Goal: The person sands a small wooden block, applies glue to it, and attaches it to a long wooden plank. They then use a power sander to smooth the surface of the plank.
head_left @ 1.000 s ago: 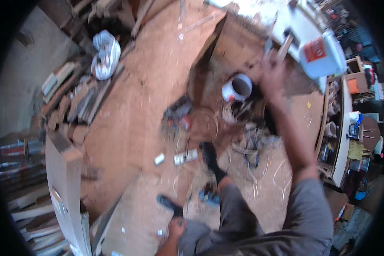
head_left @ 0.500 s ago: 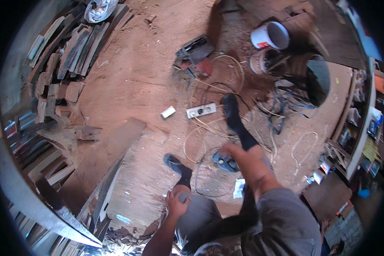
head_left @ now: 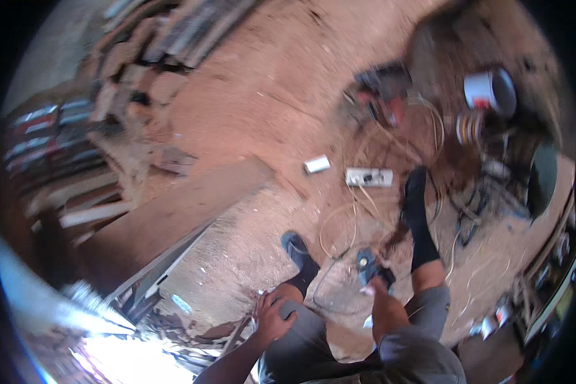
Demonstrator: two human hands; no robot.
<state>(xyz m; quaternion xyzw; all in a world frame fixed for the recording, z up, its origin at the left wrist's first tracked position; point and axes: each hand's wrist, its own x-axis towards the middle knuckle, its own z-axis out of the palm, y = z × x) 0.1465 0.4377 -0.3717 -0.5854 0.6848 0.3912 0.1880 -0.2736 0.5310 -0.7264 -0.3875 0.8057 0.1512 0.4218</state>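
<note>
My left hand (head_left: 272, 317) rests on my left knee with its fingers apart. My right arm reaches down at lower centre; my right hand (head_left: 381, 285), blurred, is at a blue-grey sandal-like object (head_left: 368, 265) on the floor, and whether it grips it is hidden. My left foot wears a sandal (head_left: 293, 246) over a dark sock; my right foot shows a black sock (head_left: 416, 205). A white power strip (head_left: 368, 176) with cables lies beside that foot, and a small white block (head_left: 317, 164) to its left.
Stacked wood offcuts (head_left: 153, 83) and a board (head_left: 160, 230) lie on the left. A dark red-and-black tool (head_left: 384, 89), white bucket (head_left: 489, 93), second bucket (head_left: 470, 128) and tangled cords are at upper right. A cluttered shelf edge (head_left: 550, 281) is at far right.
My right hand has come down from near the hammer and white jug to the sandal-like object by my feet. The view has shifted, so floor items now sit further right.
</note>
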